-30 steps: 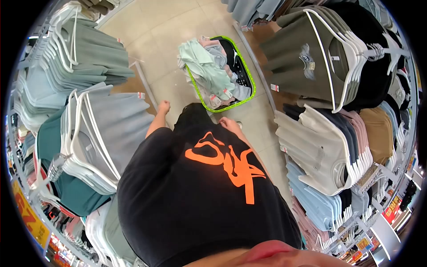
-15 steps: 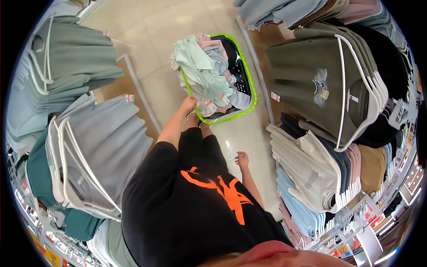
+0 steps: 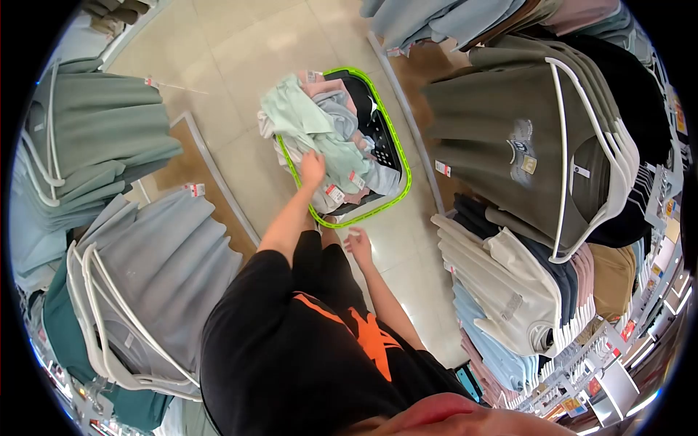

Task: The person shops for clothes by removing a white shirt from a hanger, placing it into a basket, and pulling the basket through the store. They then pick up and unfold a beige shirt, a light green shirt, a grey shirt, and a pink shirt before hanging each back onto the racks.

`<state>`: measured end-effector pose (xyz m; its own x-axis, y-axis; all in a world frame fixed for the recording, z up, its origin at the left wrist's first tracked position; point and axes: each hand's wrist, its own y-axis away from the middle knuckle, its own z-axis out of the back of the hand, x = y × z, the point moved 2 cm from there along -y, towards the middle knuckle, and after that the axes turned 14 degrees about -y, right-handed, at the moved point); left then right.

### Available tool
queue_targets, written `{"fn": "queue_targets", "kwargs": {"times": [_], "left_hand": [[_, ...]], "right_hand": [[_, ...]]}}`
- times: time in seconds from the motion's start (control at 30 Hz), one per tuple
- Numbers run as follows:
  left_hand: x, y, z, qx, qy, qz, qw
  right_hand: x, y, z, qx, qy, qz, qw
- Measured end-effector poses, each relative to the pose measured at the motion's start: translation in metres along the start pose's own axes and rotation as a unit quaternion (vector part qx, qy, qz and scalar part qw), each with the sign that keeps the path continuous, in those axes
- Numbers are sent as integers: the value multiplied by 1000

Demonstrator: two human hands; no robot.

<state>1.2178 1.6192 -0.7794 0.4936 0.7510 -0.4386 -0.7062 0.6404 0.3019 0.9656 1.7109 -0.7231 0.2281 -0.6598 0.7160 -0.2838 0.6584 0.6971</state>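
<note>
As the head view looks down on the aisle, the basket is located at far centre, over the tiled floor and between the left and right clothing displays. Its green rim surrounds a heaped load: a mint garment lies over the far left part of the rim, with a pink garment and a grey garment beside it. Red-and-white price tags show at the near side of the load.

The left hand is positioned over the left side of the rim, at the mint garment. Its fingers are curled; whether they are clamped on the fabric cannot be told.

The right hand is positioned just beyond the near rim, apart from the basket. Its fingers are partly bent and spaced apart.

Grey shirts hang at near left; a dark olive shirt hangs at right.
</note>
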Motion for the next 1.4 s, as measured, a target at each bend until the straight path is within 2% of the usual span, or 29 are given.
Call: {"fn": "queue_targets", "kwargs": {"times": [0.03,0.1,0.17,0.23,0.3,0.37,0.47,0.5,0.57,0.63,0.67,0.7,0.73,0.77,0.8,0.9,0.97,1.0,1.03,1.1,1.13,1.17,1.23,1.27,1.3,1.33,1.37,1.4], "left_hand": [[-5,19,5,-3,8,-78,997],[-29,74,41,-11,111,-251,962],[-68,138,112,56,182,-376,907],[-92,194,154,216,133,-444,860],[-133,253,215,217,201,-567,769],[-161,290,251,216,159,-655,706],[-178,326,275,193,80,-711,671],[-176,332,270,289,67,-701,648],[-177,343,282,341,198,-686,611],[-162,340,279,429,242,-624,606],[-154,336,280,478,267,-517,658],[-138,325,264,455,339,-443,694],[-128,316,246,406,459,-306,729],[-137,306,251,386,433,-230,781],[-141,300,248,431,487,-157,744],[-163,297,236,428,390,-204,789],[-183,292,217,529,443,-233,685],[-195,294,210,552,431,-206,683],[-207,297,198,592,449,-151,652],[-226,308,185,581,352,-199,706],[-236,324,187,555,338,-193,736],[-245,340,187,558,354,-209,720],[-258,373,177,532,294,-340,717],[-263,387,171,476,204,-469,716],[-273,409,177,308,43,-665,680],[-284,445,191,189,37,-781,594],[-292,482,204,65,34,-871,486],[-297,509,210,80,6,-879,470]], "right_hand": [[9,-3,-4,-20,-4,58,998],[43,5,-8,-66,108,176,976],[72,16,-10,-115,141,348,920],[122,39,-13,-51,188,391,900],[130,59,-1,46,80,348,933],[147,92,7,103,-1,313,944],[175,149,15,117,-98,315,937],[182,168,20,109,-131,321,932],[192,202,26,85,-201,344,913],[195,230,32,50,-265,372,888],[195,242,34,32,-297,386,872],[194,253,38,14,-326,402,856],[192,263,40,-3,-354,416,837],[189,272,43,-21,-377,430,820],[186,283,45,-36,-397,443,803],[173,308,50,-80,-427,488,757],[160,319,53,-105,-406,526,740],[153,322,55,-112,-370,554,738],[144,321,59,-116,-295,595,738],[120,317,71,-119,-133,656,734],[122,333,75,-166,-81,603,776],[129,354,81,-182,-13,565,804],[132,391,94,-207,116,471,850],[111,389,103,-229,179,427,856],[104,403,114,-213,157,393,881],[101,421,127,-196,133,358,903],[95,437,138,-178,108,324,923],[87,450,149,-220,35,353,909]]}}
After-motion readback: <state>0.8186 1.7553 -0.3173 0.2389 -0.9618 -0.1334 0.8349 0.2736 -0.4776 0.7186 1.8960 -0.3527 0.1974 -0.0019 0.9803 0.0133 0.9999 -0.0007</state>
